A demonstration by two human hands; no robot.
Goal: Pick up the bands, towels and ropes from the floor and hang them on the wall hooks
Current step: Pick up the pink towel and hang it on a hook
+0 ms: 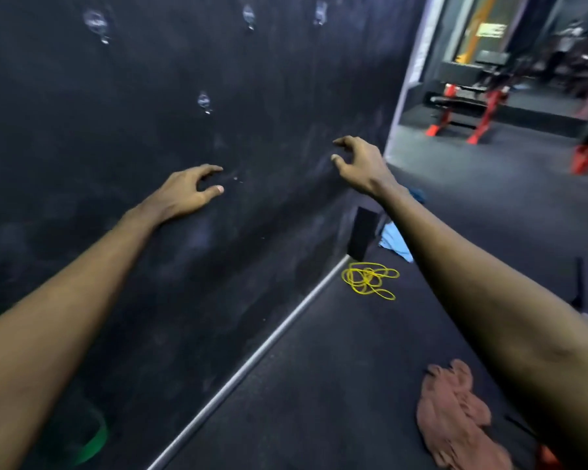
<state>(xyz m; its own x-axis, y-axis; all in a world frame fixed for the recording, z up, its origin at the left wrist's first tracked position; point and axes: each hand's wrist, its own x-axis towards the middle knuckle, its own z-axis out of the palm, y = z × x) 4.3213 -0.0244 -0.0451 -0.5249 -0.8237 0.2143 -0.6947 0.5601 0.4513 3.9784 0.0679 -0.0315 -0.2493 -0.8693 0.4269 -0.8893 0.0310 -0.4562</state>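
While yellow rope (369, 279) lies on floor, left hand (187, 193), right hand (362, 162) empty, fingers curled apart.

A tangled yellow rope (369, 279) lies mid-frame on the floor; crumpled pinkish-brown towel (455, 418) lower right; green band (92, 446), perhaps hanging, lower left.

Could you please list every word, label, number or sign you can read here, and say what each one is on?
Nothing here can be read.
Yellow-green sign on the far wall of the gym: it seems to carry markings, but they are too blurred to read.
Dark wall, hooks, yellow rope, brown towel, blue towel, green band: no text visible.
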